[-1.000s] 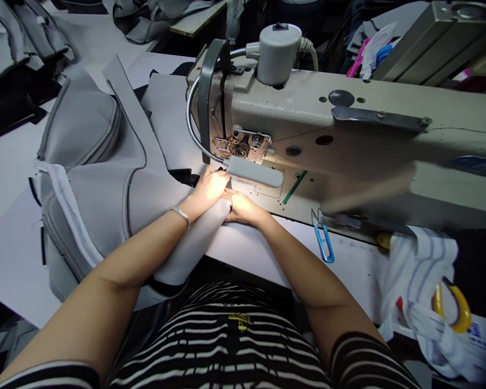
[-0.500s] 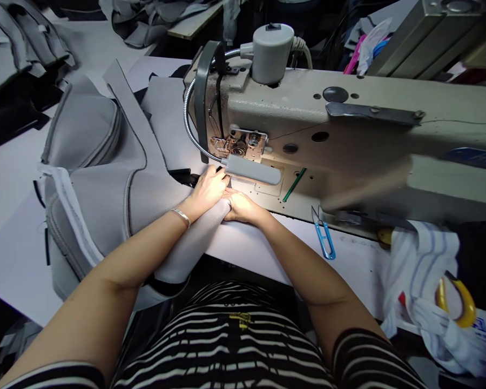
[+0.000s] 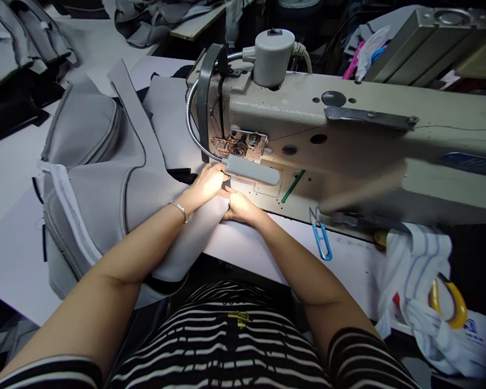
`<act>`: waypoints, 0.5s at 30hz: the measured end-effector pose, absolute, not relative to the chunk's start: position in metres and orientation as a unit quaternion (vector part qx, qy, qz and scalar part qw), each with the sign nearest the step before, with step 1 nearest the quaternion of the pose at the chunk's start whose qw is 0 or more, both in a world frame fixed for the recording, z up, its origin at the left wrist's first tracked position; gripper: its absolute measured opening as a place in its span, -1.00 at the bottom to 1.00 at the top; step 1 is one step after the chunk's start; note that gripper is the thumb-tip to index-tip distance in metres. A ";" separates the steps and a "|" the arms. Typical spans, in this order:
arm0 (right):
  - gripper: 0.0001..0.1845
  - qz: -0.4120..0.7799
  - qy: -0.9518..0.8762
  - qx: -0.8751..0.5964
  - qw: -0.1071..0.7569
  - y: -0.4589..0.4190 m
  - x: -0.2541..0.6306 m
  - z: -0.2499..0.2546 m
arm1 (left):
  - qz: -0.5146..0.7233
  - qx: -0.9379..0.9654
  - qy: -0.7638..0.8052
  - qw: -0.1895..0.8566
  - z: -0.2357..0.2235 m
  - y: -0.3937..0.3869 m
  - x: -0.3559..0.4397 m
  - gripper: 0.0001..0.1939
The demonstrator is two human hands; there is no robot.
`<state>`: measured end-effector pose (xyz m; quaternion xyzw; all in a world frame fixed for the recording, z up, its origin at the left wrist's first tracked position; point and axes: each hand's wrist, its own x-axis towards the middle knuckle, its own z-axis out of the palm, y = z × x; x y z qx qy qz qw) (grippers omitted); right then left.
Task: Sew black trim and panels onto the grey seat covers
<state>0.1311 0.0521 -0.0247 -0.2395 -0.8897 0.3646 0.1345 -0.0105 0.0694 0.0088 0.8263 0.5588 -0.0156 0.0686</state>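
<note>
A grey padded fabric piece (image 3: 105, 194) lies across the white table (image 3: 12, 254) and runs up to the needle area of a beige industrial sewing machine (image 3: 308, 129). My left hand (image 3: 204, 186) lies on the fabric right under the machine's small lamp (image 3: 253, 171), fingers pressed down flat on the cloth. My right hand (image 3: 237, 208) sits beside it, fingers curled on the fabric's right edge. A silver bracelet is on my left wrist. The needle itself is hidden behind the lamp and my hands.
Blue thread snips (image 3: 321, 237) lie on the table right of my hands. A white striped cloth (image 3: 419, 265) and yellow-handled scissors (image 3: 449, 302) hang at the right. More grey pieces (image 3: 24, 38) are stacked at the far left.
Both hands have edged slightly away from me toward the needle with the fabric. Otherwise the scene is the same.
</note>
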 end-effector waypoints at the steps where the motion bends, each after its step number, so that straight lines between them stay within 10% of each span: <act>1: -0.58 0.364 -0.890 -0.241 0.134 0.053 0.131 -0.025 | -0.018 0.828 0.557 0.067 0.010 0.070 -0.010 -0.70; 15: -0.39 0.362 -0.900 -0.231 0.070 0.062 0.143 -0.013 | -0.015 0.846 0.533 -0.007 0.012 0.065 -0.020 -0.66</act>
